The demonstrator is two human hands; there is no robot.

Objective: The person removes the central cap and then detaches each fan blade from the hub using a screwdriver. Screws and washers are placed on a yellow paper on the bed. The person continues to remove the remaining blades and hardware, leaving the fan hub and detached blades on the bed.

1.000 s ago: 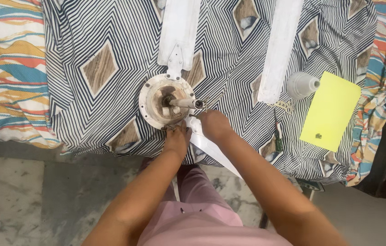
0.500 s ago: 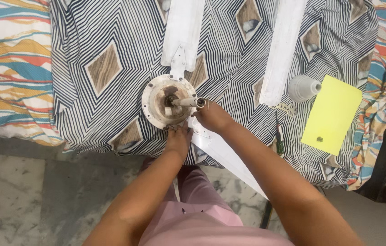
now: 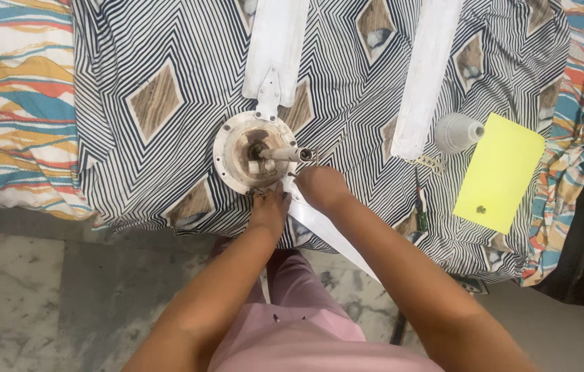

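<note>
Bed, head view. A striped cover (image 3: 168,62) in black and white zigzag with brown diamond patches spreads over most of the bed; a sheet (image 3: 9,103) with wavy bands of many colours shows at the left edge and again at the far right.

Three white fan blades. One blade (image 3: 275,48) lies up the middle, its bracket fixed to the top rim of the motor. A loose blade (image 3: 430,76) lies well apart to the right, flat on the cover. A third blade (image 3: 326,231) runs from the lower rim of the motor down past the bed edge, between the two forearms.

Fan motor (image 3: 254,155): round, white, worn brown at the centre, lying flat near the front edge of the bed. A short shaft (image 3: 285,153) sticks out of its centre toward the right.

Yellow card (image 3: 498,172) at right, a small dark object on it. White plastic cup (image 3: 459,132) just beside the card's upper left corner. Screwdriver (image 3: 421,207) lies between the third blade and the card.

Left hand (image 3: 269,207): fingertips at the lower rim of the motor, where the third blade meets it. Fingers curled close; whether they pinch anything, cannot tell.

Right hand (image 3: 321,187): just below the shaft tip, resting over the root of the third blade, fingers bent under. Grip not visible, cannot tell.
</note>
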